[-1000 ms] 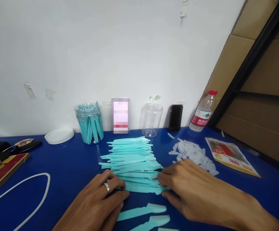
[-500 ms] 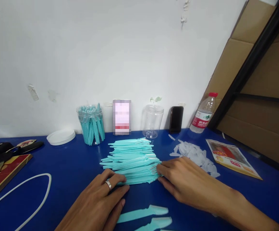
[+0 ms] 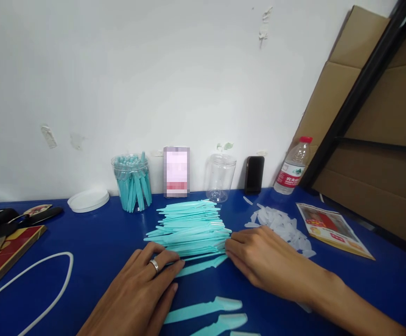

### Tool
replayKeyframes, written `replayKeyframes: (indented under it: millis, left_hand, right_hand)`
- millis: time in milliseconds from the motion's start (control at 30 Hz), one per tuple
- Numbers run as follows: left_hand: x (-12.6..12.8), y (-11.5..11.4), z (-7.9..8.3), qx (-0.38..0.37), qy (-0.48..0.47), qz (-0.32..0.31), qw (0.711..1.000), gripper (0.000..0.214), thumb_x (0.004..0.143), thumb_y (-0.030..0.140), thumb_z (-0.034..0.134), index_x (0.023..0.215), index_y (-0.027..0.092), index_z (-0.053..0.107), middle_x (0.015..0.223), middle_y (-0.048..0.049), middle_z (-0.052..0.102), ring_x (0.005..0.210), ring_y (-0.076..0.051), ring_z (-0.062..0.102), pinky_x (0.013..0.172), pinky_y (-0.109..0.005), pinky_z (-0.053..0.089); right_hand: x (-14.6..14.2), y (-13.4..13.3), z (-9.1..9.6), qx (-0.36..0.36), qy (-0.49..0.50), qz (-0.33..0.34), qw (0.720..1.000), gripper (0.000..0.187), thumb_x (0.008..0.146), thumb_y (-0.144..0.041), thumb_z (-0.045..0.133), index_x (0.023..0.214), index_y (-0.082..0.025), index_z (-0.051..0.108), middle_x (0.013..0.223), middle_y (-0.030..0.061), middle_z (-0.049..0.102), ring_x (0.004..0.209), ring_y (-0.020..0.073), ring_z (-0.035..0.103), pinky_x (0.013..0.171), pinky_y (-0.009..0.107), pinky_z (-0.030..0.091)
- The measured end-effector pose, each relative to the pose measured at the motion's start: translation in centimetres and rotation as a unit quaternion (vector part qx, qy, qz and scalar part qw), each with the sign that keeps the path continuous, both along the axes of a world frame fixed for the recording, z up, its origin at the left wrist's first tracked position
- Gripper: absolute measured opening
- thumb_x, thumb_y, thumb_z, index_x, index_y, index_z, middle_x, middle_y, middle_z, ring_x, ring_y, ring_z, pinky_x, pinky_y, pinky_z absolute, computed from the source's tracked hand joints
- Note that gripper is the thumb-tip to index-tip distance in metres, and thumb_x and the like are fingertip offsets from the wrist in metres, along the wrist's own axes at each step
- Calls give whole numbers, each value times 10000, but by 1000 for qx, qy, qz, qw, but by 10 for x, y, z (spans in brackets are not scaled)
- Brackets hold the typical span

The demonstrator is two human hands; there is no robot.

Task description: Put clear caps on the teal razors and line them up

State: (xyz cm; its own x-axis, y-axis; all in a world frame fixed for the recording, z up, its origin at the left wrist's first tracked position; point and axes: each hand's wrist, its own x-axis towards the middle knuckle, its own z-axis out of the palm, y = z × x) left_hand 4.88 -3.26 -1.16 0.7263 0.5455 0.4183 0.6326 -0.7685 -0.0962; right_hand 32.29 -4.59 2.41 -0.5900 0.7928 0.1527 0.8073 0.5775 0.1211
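Observation:
A pile of teal eyebrow razors [image 3: 185, 228] lies stacked crosswise on the blue table. At its near edge, a single eyebrow razor [image 3: 201, 267] sits slightly apart from the others. My left hand [image 3: 143, 280], wearing a ring, has its thumb and index finger closed on the handle end of that razor. The fingers of my right hand [image 3: 258, 254] are bunched at its head end, hiding the tip. Closer to me are more razors [image 3: 209, 309] laid in a loose row, with clear covers over their heads. Small translucent blade caps [image 3: 279, 224] are heaped beyond my right hand.
Along the wall stand a jar full of razors [image 3: 133, 184], a blurred-out card [image 3: 176, 172], an empty clear jar [image 3: 220, 179], a black phone [image 3: 254, 175] and a water bottle [image 3: 292, 168]. A white lid [image 3: 88, 200], red box [image 3: 10, 252] and white cable [image 3: 70, 270] are left; a printed packet [image 3: 335, 231] is right.
One razor has come away from the near edge of the pile, toward me, between my two hands. Both hands stay nearly in place; the view has shifted slightly.

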Motion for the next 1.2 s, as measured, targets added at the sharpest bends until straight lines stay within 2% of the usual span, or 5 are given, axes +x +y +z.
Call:
replayKeyframes:
  millis: [433, 633, 900, 1100, 1200]
  left_hand:
    - [-3, -3, -4, -23, -72, 19, 997, 179, 947, 314, 499, 1097, 284, 591, 990, -2, 668, 930, -206, 646, 846, -340, 526]
    - [0, -6, 7, -79, -145, 4, 986, 216, 989, 355, 409, 911, 275, 594, 824, 35, 679, 846, -143, 671, 786, -181, 528]
    - [4, -10, 1, -115, -144, 5, 983, 195, 958, 353, 461, 903, 265, 625, 859, 12, 672, 889, -145, 664, 749, -153, 538]
    - [5, -9, 8, -177, -188, -9, 966, 183, 962, 345, 470, 881, 269, 615, 804, 52, 663, 783, -125, 646, 970, -267, 496]
    - [4, -13, 10, -206, -230, 34, 950, 248, 952, 424, 472, 844, 258, 622, 725, 44, 640, 722, -135, 638, 832, -247, 548]
  right_hand:
    - [-5, -17, 4, 82, 171, 86, 978, 207, 944, -128, 451, 966, -182, 649, 703, 29, 626, 593, 148, 521, 566, 293, 360]
    - [15, 2, 29, 122, 310, -79, 940, 223, 950, -320, 504, 868, -207, 677, 583, 1, 612, 484, 127, 500, 492, 266, 364]
    - [54, 23, 33, -126, 79, -207, 967, 84, 797, -304, 669, 770, -226, 681, 683, 21, 652, 582, 168, 557, 490, 253, 281]
    - [60, 24, 16, -127, 29, -203, 970, 132, 757, -181, 661, 871, -246, 675, 796, 37, 674, 701, 205, 605, 534, 256, 280]
    - [56, 27, 11, -107, 18, -184, 977, 157, 791, -134, 585, 868, -245, 666, 778, 29, 674, 694, 197, 605, 553, 264, 283]
